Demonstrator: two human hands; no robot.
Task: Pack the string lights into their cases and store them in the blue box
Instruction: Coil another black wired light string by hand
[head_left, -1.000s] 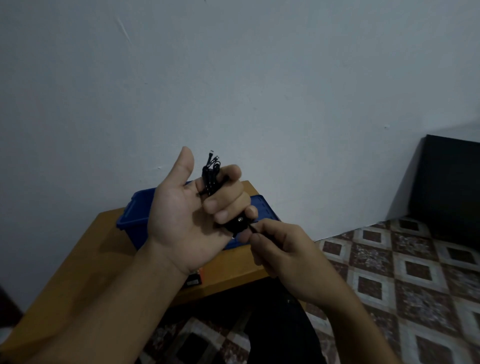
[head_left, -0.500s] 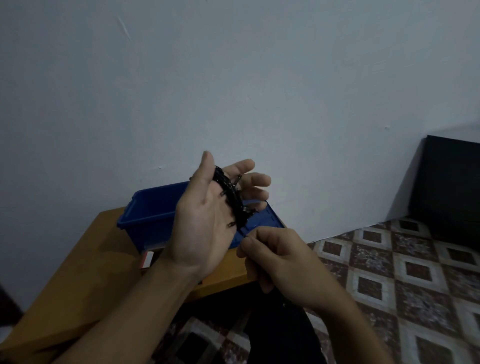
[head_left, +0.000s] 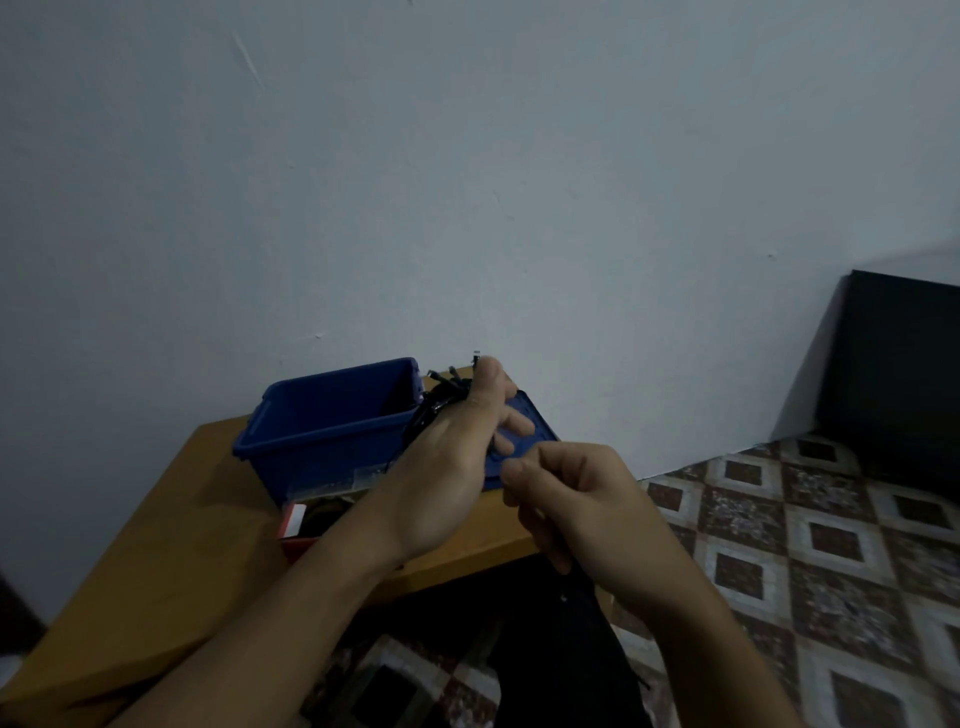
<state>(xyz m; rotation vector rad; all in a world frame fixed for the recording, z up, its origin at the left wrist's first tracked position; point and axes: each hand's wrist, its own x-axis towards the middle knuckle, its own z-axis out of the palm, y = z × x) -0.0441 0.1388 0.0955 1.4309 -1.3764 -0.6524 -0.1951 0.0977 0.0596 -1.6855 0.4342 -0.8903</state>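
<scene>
A: L fingers (head_left: 514, 423) straight, string lights (head_left: 434, 408) looped round them. R hand (head_left: 571, 499): thumb-index pinch; strand inside, we cannot tell.
B: L hand (head_left: 452, 462) faced palm-up 1 s ago, now flipped. Winding ongoing near blue box (head_left: 322, 447); casing pending.

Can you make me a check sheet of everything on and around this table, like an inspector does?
Surface: wooden table, set against the wall.
Job's things: blue box open on the table; a blue lid lies beside it; black string lights are wound round the left hand; a red case sits in front of the box.
Clutter: something clear at the box's front, too dim to tell.
Hands: left hand has its fingers loosely straight and carries the coil; right hand is curled, thumb on forefinger; I cannot tell whether it pinches a strand.
Cables: only the lights' own wire.
Surroundings: pale wall, patterned floor tiles, a black block at the right.
</scene>
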